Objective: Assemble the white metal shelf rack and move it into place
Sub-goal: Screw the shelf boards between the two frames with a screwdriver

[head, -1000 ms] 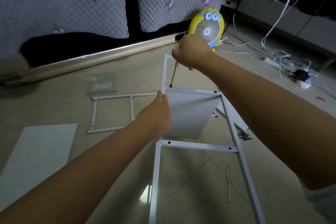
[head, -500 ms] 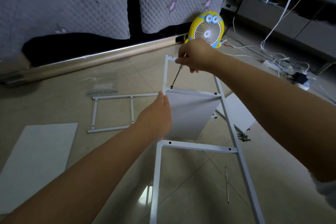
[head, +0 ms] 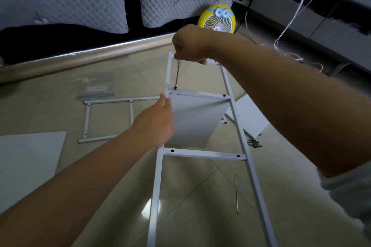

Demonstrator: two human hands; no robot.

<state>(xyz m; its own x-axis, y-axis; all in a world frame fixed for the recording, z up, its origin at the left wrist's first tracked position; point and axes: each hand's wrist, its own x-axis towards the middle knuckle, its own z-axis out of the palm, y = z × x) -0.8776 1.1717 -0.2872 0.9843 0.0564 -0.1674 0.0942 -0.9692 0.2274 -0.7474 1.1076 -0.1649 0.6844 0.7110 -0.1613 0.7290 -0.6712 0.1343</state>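
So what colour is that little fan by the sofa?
Yellow fan with a white grille and cartoon goggle eyes; head view.

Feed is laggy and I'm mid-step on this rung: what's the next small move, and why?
Probably keep turning the screwdriver with the right hand: its tip sits on the screw at the left end of the crossbar, whose head looks still proud. The left hand steadies the shelf panel and left rail.

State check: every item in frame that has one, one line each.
Right hand: gripping screwdriver, tip on screw.
Left hand: holding frame upright.
Shelf panel: hanging from upper rung.
Lower rung: holes empty.
Second frame: flat on floor.
Loose screws: piled on floor.
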